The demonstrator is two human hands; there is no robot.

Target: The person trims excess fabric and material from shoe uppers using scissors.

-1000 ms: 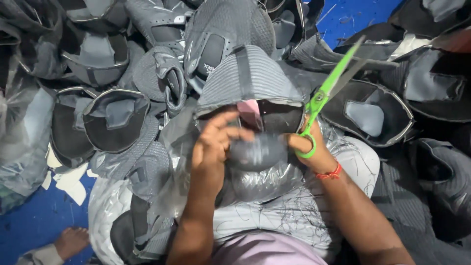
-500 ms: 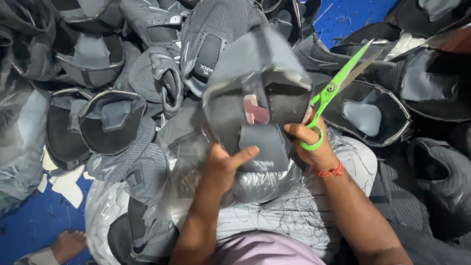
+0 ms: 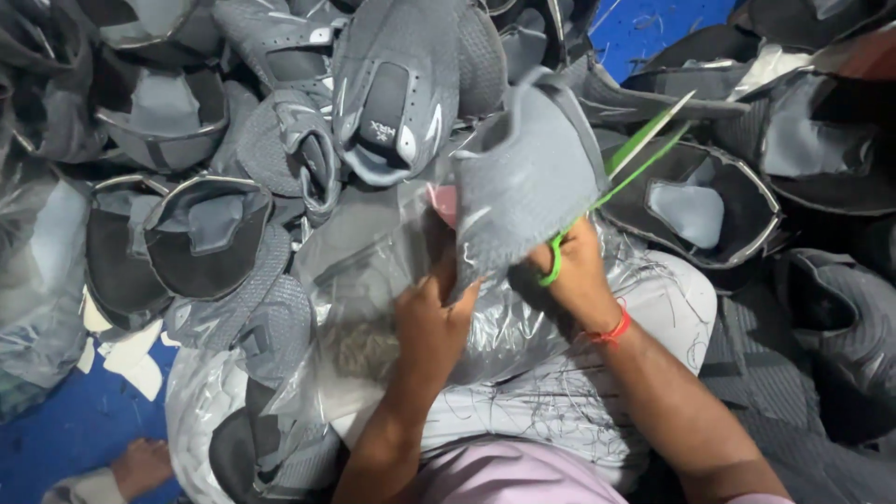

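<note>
Over the lap: grey shoe upper [image 3: 523, 177] held up.
Left hand [image 3: 434, 317] pinches its soft, light lower edge; right hand [image 3: 574, 275] grips green scissors [image 3: 625, 159].

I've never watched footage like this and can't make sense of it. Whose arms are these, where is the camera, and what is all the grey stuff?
The camera sits on a person's head and looks down at their own two arms. The left hand grips a grey shoe upper, a shoe's cloth top without its sole. The right hand holds green-handled scissors, blades pointing away. Clear plastic sheeting covers the lap. Many more grey and black uppers are heaped all around on a blue floor.
</note>
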